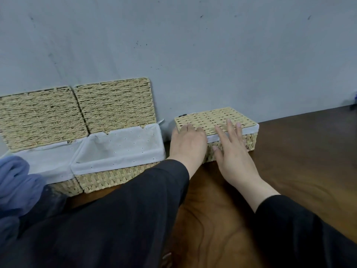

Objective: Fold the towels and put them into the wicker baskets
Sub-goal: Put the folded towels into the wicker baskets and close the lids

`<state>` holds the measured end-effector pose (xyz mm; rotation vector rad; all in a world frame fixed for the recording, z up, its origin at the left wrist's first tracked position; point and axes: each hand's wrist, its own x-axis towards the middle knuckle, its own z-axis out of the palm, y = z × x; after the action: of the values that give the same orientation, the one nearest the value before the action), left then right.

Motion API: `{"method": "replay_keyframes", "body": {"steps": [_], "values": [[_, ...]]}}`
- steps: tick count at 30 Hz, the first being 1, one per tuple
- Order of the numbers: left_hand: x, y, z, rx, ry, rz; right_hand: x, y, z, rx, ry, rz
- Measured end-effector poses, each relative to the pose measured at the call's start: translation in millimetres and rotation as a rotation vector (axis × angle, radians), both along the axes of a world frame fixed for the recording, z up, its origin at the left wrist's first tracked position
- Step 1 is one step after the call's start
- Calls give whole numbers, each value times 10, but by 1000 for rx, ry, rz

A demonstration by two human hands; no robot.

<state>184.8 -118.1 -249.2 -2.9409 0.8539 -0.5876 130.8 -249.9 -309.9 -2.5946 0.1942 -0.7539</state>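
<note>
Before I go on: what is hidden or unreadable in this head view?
- Closed basket: contents hidden by its lid.
- Leftmost basket: interior partly covered by blue towel, itself cut by the frame edge.
- Left hand: fingertips curl out of sight over the lid edge.
- Dark object: cropped at the right edge.

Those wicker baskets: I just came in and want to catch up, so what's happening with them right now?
A person in black sleeves has both hands on the closed basket at the right: the left hand rests on its near left corner, and the right hand lies with straight fingers across the lid. The two other baskets, the middle basket and the left basket, stand open with lids leaning back against the wall. The middle one shows only its white lining. A blue towel lies at the far left, not yet in a basket.
</note>
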Motion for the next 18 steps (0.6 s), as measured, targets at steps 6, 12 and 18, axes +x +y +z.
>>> {"method": "replay_keyframes", "body": {"steps": [6,12,18], "values": [[-42,109,110,-29,82,-46,54,-76,-35,-7,-16,1],[-504,1556,-171,-543,-178,52,-221,426,235,-134,-268,186],[-449,2214,-446,-468,-38,262,-61,1570,95,-284,-217,436]]}}
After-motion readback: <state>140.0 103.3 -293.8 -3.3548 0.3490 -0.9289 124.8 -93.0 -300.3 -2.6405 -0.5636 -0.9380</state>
